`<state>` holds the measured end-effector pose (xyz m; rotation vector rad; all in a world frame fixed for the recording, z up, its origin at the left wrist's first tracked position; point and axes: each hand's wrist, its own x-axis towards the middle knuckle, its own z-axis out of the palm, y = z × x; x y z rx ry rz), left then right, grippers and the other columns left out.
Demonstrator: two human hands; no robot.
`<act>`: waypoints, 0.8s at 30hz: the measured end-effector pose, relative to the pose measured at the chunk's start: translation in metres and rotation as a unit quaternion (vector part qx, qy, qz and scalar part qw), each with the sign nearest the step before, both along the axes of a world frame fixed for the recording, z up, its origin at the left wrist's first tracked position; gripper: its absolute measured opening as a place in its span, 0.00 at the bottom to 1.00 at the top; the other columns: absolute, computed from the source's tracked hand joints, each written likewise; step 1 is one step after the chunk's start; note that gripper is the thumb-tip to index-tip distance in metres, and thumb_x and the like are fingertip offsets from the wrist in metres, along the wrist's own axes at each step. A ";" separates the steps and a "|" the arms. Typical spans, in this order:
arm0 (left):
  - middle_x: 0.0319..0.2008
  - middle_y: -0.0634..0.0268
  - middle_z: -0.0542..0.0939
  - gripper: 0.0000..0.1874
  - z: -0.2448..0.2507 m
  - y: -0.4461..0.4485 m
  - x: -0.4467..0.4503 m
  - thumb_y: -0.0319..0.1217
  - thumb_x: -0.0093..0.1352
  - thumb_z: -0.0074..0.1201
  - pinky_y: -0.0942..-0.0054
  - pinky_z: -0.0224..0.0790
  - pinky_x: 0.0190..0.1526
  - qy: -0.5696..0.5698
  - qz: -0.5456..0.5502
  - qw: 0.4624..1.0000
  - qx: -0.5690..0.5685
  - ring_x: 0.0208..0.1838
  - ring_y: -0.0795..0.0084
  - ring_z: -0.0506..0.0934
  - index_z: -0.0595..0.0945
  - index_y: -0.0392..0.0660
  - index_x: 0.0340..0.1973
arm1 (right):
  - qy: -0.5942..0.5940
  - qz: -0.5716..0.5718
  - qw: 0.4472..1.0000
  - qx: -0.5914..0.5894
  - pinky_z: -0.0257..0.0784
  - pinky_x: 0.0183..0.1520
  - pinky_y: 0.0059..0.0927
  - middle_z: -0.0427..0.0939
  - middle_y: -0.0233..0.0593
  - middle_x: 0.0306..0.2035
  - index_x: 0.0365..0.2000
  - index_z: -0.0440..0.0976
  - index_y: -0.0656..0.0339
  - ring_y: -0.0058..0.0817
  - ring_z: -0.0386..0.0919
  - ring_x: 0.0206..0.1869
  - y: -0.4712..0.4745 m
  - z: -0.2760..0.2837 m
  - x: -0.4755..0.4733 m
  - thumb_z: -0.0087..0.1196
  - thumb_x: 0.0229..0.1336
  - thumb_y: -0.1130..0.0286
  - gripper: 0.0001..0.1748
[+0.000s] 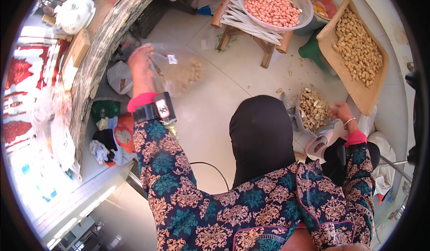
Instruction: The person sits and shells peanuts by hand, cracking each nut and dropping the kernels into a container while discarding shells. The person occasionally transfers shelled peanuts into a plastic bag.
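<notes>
My left hand (141,60) grips the top of a clear plastic bag (179,74) on the left, its fingers partly hidden by the plastic. Unshelled peanuts (192,73) show through the bag, and a small printed label is stuck on it. Over on the right, my right hand (340,111) is at the rim of an upright plastic bag (304,125) filled with peanut shells (314,109). Its fingers are curled; whether they pinch the bag's edge is too small to make out.
A plastic bowl of pink shelled peanuts (272,7) rests on a wooden stool (265,48). A tan tray (366,96) of unshelled peanuts leans over a green stool (312,51). The rough-edged wooden table (97,46) bounds the left, with a white teapot (75,14) on it. A cable (215,170) crosses the floor.
</notes>
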<state>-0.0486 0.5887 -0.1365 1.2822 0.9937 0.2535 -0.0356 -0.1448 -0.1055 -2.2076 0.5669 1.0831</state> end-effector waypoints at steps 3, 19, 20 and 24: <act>0.35 0.61 0.81 0.11 -0.011 0.034 0.015 0.20 0.59 0.55 0.77 0.69 0.37 0.007 -0.007 0.999 0.047 0.34 0.72 0.77 0.81 0.37 0.39 | -0.010 0.027 0.999 -0.017 0.70 0.27 0.23 0.77 0.32 0.22 0.26 0.74 0.61 0.20 0.75 0.23 -0.004 0.001 0.001 0.55 0.58 0.66 0.09; 0.44 0.58 0.81 0.14 0.006 -0.098 -0.020 0.29 0.69 0.50 0.67 0.70 0.50 -0.073 -0.083 0.992 -0.064 0.48 0.68 0.79 0.78 0.43 0.49 | -0.048 0.046 0.997 0.041 0.71 0.28 0.23 0.78 0.32 0.24 0.31 0.75 0.63 0.20 0.75 0.24 -0.007 -0.013 0.002 0.54 0.59 0.68 0.08; 0.44 0.58 0.81 0.14 0.032 -0.123 -0.024 0.30 0.69 0.50 0.67 0.70 0.51 -0.068 -0.112 0.988 -0.077 0.49 0.68 0.79 0.78 0.42 0.49 | -0.053 0.039 0.996 0.056 0.71 0.29 0.23 0.78 0.32 0.25 0.31 0.75 0.62 0.20 0.76 0.24 -0.006 -0.014 0.005 0.54 0.59 0.68 0.07; 0.42 0.58 0.82 0.15 0.132 -0.190 -0.035 0.31 0.69 0.50 0.69 0.69 0.52 -0.136 -0.221 0.965 -0.035 0.50 0.69 0.78 0.78 0.40 0.50 | -0.079 0.029 0.988 0.132 0.71 0.29 0.20 0.78 0.30 0.26 0.34 0.74 0.60 0.18 0.77 0.26 0.012 -0.007 0.025 0.53 0.60 0.67 0.07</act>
